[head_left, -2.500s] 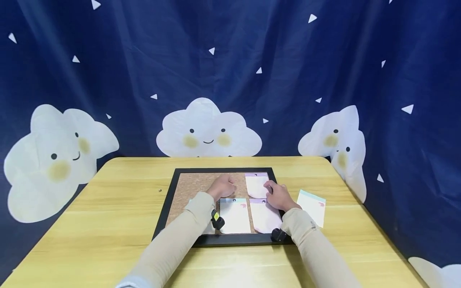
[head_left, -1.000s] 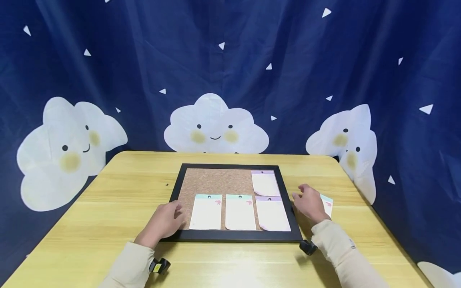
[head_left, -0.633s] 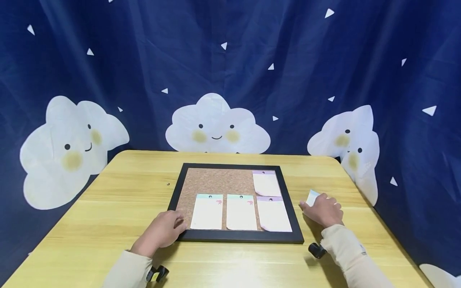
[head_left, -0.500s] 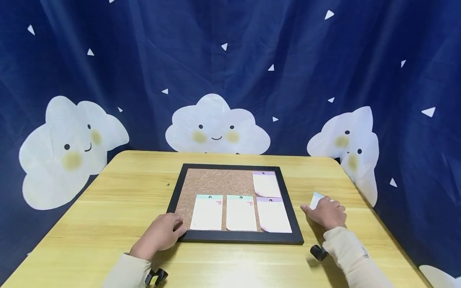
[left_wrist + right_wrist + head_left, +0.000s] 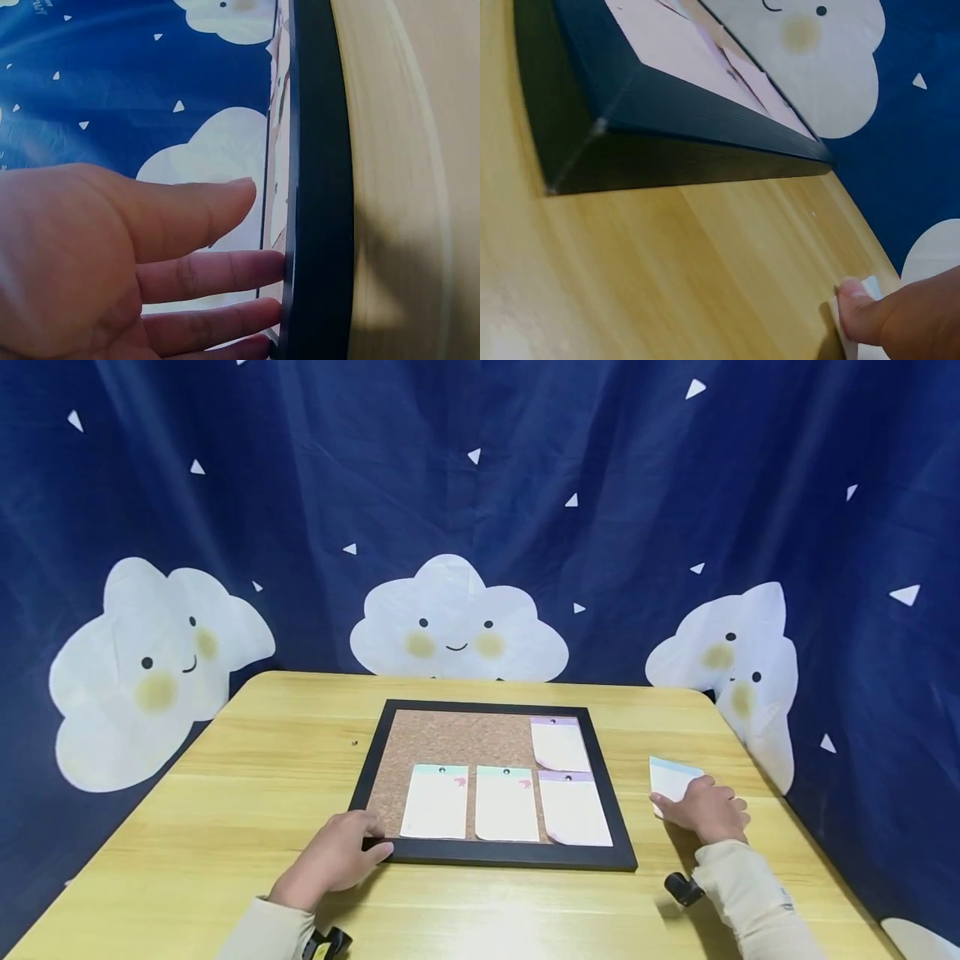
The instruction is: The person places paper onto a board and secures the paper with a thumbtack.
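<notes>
My right hand (image 5: 708, 810) pinches a white note sheet (image 5: 672, 779) with a light blue top band, right of the frame. In the right wrist view the thumb (image 5: 859, 315) presses against the sheet's edge; the other fingers are hidden. My left hand (image 5: 337, 852) rests at the front left corner of a black-framed corkboard (image 5: 457, 735), with fingers straight and touching the frame in the left wrist view. On the cork, two teal-topped note sheets (image 5: 435, 806) (image 5: 507, 807) and two purple-topped sheets (image 5: 576, 810) (image 5: 559, 745) are each pinned at the top.
The corkboard lies flat on a pale wooden table (image 5: 480, 902). A tiny dark pin-like object (image 5: 355, 743) lies left of the frame. A blue curtain (image 5: 480, 510) with printed clouds hangs behind the table and along its sides.
Both hands have left the board's middle. My right hand went right to the loose sheet and has taken hold of it. My left hand came back to the frame's front left corner.
</notes>
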Tool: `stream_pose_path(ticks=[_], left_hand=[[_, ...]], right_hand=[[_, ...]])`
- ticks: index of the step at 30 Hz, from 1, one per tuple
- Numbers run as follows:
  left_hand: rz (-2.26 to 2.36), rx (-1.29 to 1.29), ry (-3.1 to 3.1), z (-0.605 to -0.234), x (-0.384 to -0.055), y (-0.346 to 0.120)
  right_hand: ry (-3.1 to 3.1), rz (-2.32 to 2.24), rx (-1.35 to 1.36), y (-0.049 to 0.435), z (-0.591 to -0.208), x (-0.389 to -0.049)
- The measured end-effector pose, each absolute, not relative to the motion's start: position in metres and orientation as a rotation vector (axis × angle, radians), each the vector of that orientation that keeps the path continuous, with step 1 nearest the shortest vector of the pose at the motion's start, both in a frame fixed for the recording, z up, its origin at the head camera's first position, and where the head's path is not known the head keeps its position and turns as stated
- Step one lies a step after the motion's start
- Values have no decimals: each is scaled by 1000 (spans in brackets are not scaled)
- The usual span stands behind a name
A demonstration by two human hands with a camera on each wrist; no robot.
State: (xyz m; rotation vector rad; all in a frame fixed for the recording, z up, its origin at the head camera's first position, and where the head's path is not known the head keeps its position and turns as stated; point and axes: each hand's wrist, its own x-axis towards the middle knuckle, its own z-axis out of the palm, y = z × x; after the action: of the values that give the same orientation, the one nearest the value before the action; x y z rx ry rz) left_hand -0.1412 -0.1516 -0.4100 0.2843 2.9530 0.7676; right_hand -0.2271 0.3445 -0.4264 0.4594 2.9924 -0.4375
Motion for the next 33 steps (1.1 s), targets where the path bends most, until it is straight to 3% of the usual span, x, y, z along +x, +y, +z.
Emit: stream_pose_path(ticks=[10,33], left_hand=[[813,255,2925,-410,-139,-150],[836,240,2967,-414,-138,-154]], right_hand=[[3021,-547,440,357,-420,-225],[3309,-1148,344,354,-442,-231]])
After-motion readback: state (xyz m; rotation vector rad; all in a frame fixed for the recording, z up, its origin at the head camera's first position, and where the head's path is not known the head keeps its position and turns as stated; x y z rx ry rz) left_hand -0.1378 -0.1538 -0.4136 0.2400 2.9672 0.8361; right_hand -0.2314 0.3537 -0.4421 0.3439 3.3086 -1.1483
